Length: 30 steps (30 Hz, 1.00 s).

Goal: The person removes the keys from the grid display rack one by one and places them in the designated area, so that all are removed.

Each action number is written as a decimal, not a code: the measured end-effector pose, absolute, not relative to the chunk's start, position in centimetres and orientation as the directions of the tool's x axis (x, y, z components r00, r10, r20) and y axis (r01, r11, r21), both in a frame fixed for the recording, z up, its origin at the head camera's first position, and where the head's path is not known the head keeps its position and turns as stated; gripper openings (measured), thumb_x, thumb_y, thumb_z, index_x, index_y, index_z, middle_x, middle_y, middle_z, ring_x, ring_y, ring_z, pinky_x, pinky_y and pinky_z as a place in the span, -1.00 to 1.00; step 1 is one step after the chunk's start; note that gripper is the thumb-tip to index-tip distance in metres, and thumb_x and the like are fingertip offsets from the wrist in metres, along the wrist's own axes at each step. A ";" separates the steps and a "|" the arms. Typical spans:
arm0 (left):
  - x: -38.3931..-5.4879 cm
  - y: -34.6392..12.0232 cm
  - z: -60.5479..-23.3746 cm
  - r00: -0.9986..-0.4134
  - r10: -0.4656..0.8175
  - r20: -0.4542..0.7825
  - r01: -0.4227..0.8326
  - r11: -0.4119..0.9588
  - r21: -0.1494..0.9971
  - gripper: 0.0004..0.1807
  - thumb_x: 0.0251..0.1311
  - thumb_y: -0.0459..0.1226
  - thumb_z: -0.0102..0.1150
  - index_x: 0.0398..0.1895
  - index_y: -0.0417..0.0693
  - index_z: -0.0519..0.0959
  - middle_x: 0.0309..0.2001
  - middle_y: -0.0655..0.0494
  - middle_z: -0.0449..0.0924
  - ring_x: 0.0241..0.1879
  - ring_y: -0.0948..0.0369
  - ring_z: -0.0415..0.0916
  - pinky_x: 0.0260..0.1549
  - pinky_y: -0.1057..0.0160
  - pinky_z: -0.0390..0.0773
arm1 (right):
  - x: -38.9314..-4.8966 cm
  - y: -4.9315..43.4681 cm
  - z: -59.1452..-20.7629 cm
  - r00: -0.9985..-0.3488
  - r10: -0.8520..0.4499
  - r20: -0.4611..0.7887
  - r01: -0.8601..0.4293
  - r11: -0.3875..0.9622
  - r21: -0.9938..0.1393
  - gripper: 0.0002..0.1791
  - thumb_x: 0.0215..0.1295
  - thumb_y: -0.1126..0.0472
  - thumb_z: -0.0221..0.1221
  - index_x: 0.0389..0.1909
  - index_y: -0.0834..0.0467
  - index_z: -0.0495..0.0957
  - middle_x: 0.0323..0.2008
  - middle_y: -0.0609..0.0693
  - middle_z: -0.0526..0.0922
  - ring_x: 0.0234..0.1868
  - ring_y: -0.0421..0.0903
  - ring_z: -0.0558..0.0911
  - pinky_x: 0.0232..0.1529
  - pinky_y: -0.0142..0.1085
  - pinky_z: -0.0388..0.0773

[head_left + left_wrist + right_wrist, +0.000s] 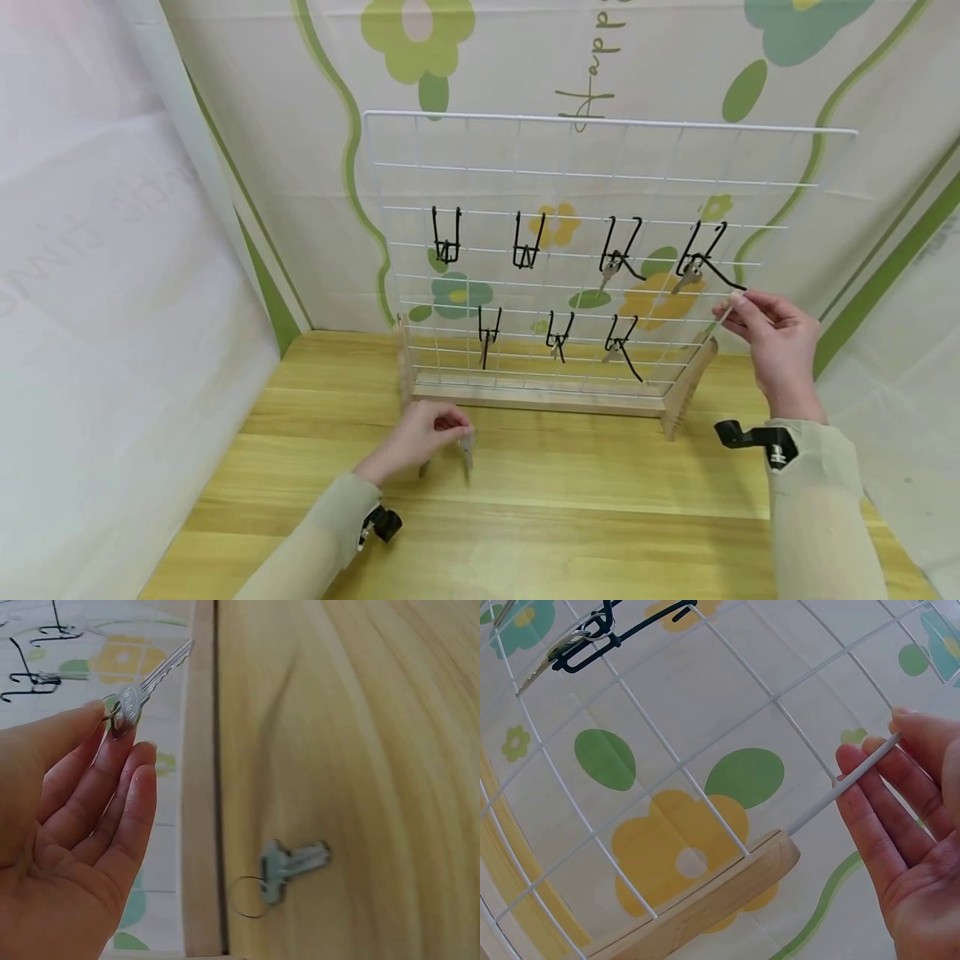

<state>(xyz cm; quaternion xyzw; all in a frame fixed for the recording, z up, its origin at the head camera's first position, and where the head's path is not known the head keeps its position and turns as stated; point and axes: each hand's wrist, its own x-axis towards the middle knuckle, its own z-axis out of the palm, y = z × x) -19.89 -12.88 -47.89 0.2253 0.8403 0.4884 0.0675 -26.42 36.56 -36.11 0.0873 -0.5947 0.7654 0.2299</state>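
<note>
Left wrist: silvery key (130, 705), notched blade (165, 671), small ring (114, 711)

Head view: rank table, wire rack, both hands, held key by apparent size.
Largest to smallest:
1. Table
2. Wire rack
3. Right hand and left hand: look too alike to rank
4. Held key

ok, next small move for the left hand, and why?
Probably raise the left hand toward the upper-left hook: it pinches a ringed key, and I can make out no key on that hook, while the right hand holds the rack's edge.
</note>
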 end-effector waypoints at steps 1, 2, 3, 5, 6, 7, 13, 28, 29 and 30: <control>-20.1 -12.9 -48.3 -0.884 0.457 0.095 0.311 0.425 0.850 -0.96 0.35 -0.30 0.32 -0.21 0.01 0.73 -0.31 0.28 0.69 -0.26 0.18 0.63 -0.24 0.27 0.66 | -26.4 36.5 -36.1 -0.879 0.248 0.408 -0.457 -0.186 -0.870 -0.69 0.31 0.40 0.33 -0.01 0.51 0.59 -0.23 0.22 0.75 -0.25 -0.03 0.78 -0.15 -0.24 0.66; -20.3 -12.9 -48.7 -0.878 0.470 0.089 0.315 0.427 0.848 -0.96 0.35 -0.31 0.32 -0.22 0.00 0.73 -0.31 0.28 0.69 -0.27 0.19 0.63 -0.25 0.27 0.66 | -26.4 36.5 -36.1 -0.879 0.248 0.408 -0.457 -0.186 -0.870 -0.69 0.31 0.40 0.33 -0.01 0.52 0.59 -0.23 0.22 0.75 -0.25 -0.03 0.78 -0.16 -0.24 0.66; -20.4 -13.0 -49.0 -0.873 0.481 0.078 0.312 0.428 0.848 -0.96 0.35 -0.31 0.32 -0.22 -0.02 0.73 -0.31 0.27 0.69 -0.28 0.19 0.63 -0.26 0.28 0.67 | -26.4 36.5 -36.1 -0.879 0.246 0.408 -0.456 -0.187 -0.870 -0.68 0.31 0.40 0.33 -0.01 0.52 0.59 -0.23 0.23 0.75 -0.25 -0.03 0.78 -0.16 -0.24 0.66; -20.6 -13.0 -49.6 -0.866 0.495 0.067 0.312 0.433 0.846 -0.96 0.35 -0.31 0.32 -0.22 -0.04 0.73 -0.31 0.26 0.69 -0.29 0.21 0.63 -0.27 0.29 0.66 | -26.3 36.5 -36.1 -0.880 0.247 0.406 -0.454 -0.186 -0.871 -0.67 0.31 0.40 0.33 0.00 0.53 0.58 -0.22 0.24 0.75 -0.26 -0.03 0.78 -0.16 -0.24 0.66; -20.7 -13.0 -49.9 -0.864 0.499 0.068 0.317 0.433 0.844 -0.97 0.35 -0.31 0.32 -0.23 -0.06 0.73 -0.31 0.25 0.69 -0.29 0.21 0.63 -0.28 0.28 0.67 | -26.3 36.5 -36.1 -0.880 0.248 0.405 -0.453 -0.187 -0.872 -0.65 0.31 0.39 0.34 0.00 0.55 0.57 -0.22 0.24 0.74 -0.26 -0.03 0.78 -0.16 -0.24 0.66; -20.8 -12.9 -50.1 -0.863 0.501 0.067 0.318 0.434 0.843 -0.97 0.34 -0.32 0.33 -0.23 -0.06 0.73 -0.32 0.26 0.69 -0.30 0.23 0.63 -0.28 0.28 0.67 | -26.3 36.5 -36.1 -0.881 0.248 0.404 -0.452 -0.188 -0.872 -0.64 0.31 0.39 0.34 0.01 0.56 0.56 -0.22 0.23 0.75 -0.26 -0.03 0.78 -0.16 -0.25 0.66; -21.1 -12.8 -51.3 -0.857 0.509 0.080 0.349 0.461 0.816 -0.96 0.31 -0.30 0.37 -0.27 -0.08 0.73 -0.36 0.31 0.67 -0.35 0.32 0.60 -0.30 0.31 0.65 | -26.2 36.4 -36.1 -0.880 0.252 0.403 -0.453 -0.188 -0.871 -0.61 0.31 0.39 0.33 0.02 0.58 0.53 -0.24 0.21 0.76 -0.27 -0.04 0.79 -0.17 -0.25 0.66; -21.4 -12.4 -51.9 -0.871 0.488 0.056 0.341 0.517 0.785 -0.96 0.30 -0.26 0.39 -0.31 -0.02 0.76 -0.36 0.34 0.68 -0.35 0.35 0.60 -0.30 0.33 0.64 | -26.3 36.4 -36.0 -0.880 0.244 0.407 -0.455 -0.188 -0.871 -0.64 0.32 0.40 0.33 0.02 0.57 0.54 -0.22 0.23 0.75 -0.26 -0.04 0.78 -0.17 -0.26 0.67; -21.4 -12.3 -51.9 -0.872 0.486 0.055 0.340 0.523 0.781 -0.96 0.29 -0.26 0.39 -0.31 -0.02 0.76 -0.36 0.34 0.68 -0.35 0.36 0.60 -0.30 0.33 0.64 | -26.3 36.4 -36.0 -0.880 0.244 0.407 -0.455 -0.187 -0.871 -0.63 0.32 0.40 0.33 0.02 0.58 0.53 -0.22 0.23 0.75 -0.26 -0.04 0.78 -0.17 -0.27 0.67; -21.4 -12.3 -51.9 -0.874 0.484 0.054 0.340 0.527 0.779 -0.96 0.29 -0.26 0.40 -0.31 -0.02 0.77 -0.36 0.34 0.68 -0.36 0.36 0.60 -0.30 0.33 0.64 | -26.3 36.4 -36.0 -0.880 0.244 0.407 -0.454 -0.186 -0.871 -0.63 0.32 0.40 0.33 0.02 0.58 0.53 -0.22 0.22 0.75 -0.26 -0.04 0.78 -0.17 -0.27 0.67</control>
